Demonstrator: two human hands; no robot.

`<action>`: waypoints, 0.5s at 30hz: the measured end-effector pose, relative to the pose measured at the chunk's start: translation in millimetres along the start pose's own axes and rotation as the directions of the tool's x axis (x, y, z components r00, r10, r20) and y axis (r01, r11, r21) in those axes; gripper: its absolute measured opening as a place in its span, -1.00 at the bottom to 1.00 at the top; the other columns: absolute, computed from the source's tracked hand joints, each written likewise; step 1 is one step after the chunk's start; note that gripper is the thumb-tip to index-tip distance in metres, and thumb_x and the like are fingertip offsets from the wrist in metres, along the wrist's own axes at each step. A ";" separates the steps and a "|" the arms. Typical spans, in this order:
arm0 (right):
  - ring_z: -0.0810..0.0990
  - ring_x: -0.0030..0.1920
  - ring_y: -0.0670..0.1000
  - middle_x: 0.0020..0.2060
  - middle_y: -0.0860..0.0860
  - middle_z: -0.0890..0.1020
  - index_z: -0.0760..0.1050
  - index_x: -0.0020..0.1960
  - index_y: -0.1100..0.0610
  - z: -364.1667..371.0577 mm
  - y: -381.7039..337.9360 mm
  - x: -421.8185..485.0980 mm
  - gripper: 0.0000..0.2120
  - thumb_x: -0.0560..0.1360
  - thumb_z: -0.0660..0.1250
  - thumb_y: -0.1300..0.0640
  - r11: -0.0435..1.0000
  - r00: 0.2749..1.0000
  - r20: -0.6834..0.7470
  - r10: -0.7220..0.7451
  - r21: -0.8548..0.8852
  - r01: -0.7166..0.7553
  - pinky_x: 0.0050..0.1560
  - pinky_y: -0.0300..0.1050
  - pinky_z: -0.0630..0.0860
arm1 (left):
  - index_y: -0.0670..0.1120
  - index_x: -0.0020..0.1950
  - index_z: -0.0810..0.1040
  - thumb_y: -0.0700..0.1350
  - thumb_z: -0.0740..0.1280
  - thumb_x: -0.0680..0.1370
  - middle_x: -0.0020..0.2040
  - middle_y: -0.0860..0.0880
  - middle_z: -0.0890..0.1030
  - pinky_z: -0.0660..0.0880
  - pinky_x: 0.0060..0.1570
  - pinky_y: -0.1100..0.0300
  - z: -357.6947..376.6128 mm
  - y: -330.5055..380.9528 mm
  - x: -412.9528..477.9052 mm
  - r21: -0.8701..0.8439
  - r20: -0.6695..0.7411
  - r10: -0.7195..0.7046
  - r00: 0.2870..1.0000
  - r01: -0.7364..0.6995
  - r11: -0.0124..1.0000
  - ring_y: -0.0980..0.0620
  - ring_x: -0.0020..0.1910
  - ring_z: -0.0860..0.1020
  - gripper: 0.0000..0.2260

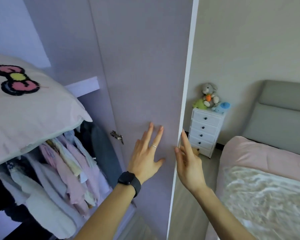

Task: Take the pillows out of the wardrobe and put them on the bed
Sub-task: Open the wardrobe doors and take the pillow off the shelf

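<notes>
A pale pink pillow (pixel 33 115) with a pink-and-black bow patch lies on the wardrobe shelf (pixel 87 84) at the left, its corner jutting past the shelf edge. The wardrobe door (pixel 145 66) stands open in the middle. My left hand (pixel 145 156), with a ring and a dark watch on the wrist, rests flat and spread on the door's inner face. My right hand (pixel 187 163) holds the door's white edge, fingers along it. The bed (pixel 267 170), with pink bedding and a glossy cover, lies at the right.
Clothes (pixel 68 170) hang below the shelf. A metal hinge (pixel 117 135) sits on the door's inner side. A white drawer chest (pixel 205 132) with plush toys (pixel 210 97) on top stands by the grey headboard (pixel 284 110).
</notes>
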State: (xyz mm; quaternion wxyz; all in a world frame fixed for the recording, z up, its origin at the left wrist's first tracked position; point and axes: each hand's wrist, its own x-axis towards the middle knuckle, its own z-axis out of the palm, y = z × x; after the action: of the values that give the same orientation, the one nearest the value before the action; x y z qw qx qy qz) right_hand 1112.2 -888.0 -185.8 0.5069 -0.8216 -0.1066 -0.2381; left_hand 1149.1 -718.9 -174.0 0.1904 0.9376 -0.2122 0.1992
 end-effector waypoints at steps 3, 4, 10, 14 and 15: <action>0.61 -0.17 0.04 -0.17 0.09 0.66 0.02 0.60 -0.30 -12.6 12.8 19.5 -0.43 0.71 0.13 0.09 0.999 0.999 -0.018 0.044 -0.019 -0.044 -0.22 -0.40 0.45 | 0.23 0.57 -0.37 0.05 0.46 0.51 0.64 0.00 -0.28 0.28 0.45 -0.25 23.7 4.9 20.7 0.018 -0.010 -0.009 1.000 0.009 1.000 -0.17 0.58 0.19 0.03; 0.60 -0.14 0.06 -0.14 0.13 0.67 0.03 0.60 -0.27 -16.7 16.6 26.0 -0.44 0.71 0.13 0.09 0.998 0.998 -0.016 0.064 -0.029 -0.064 -0.24 -0.41 0.45 | 0.21 0.58 -0.35 0.04 0.46 0.52 0.65 -0.03 -0.26 0.29 0.44 -0.27 29.3 8.2 26.7 0.017 -0.029 -0.014 0.999 0.015 1.000 -0.17 0.59 0.19 0.02; 0.62 -0.26 0.12 -0.20 0.11 0.64 0.00 0.58 -0.37 -35.1 42.6 53.3 -0.43 0.70 0.14 0.01 0.983 0.990 0.021 0.142 -0.122 -0.138 -0.16 -0.18 0.57 | 0.23 0.57 -0.38 -0.06 0.45 0.53 0.61 0.04 -0.38 0.27 0.42 -0.31 51.0 19.5 48.6 0.012 -0.053 -0.047 0.997 0.048 0.999 -0.18 0.61 0.12 0.03; 0.62 -0.30 0.05 -0.24 0.02 0.63 -0.07 0.52 -0.49 -34.4 53.4 66.7 -0.43 0.70 0.11 -0.04 0.970 0.983 0.006 0.182 -0.168 -0.178 -0.08 0.01 0.60 | 0.25 0.55 -0.41 -0.13 0.40 0.55 0.59 0.06 -0.43 0.24 0.45 -0.28 51.3 16.8 58.0 0.067 -0.017 -0.034 0.999 0.035 0.997 -0.13 0.63 0.01 0.01; 0.62 -0.31 0.06 -0.25 0.03 0.63 -0.08 0.50 -0.52 -33.7 54.3 68.9 -0.43 0.70 0.11 -0.05 0.968 0.983 -0.001 0.186 -0.170 -0.183 -0.09 0.05 0.61 | 0.25 0.55 -0.41 -0.14 0.38 0.56 0.58 0.06 -0.44 0.22 0.45 -0.27 50.2 14.8 59.6 0.081 -0.008 -0.028 1.000 0.029 0.996 -0.12 0.63 0.00 -0.01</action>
State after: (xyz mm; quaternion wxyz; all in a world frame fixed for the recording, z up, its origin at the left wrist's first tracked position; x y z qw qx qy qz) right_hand 1184.8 -947.5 -181.3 0.4543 -0.8698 -0.0129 -0.1920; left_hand 1206.3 -772.6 -185.4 0.1557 0.9468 -0.1901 0.2080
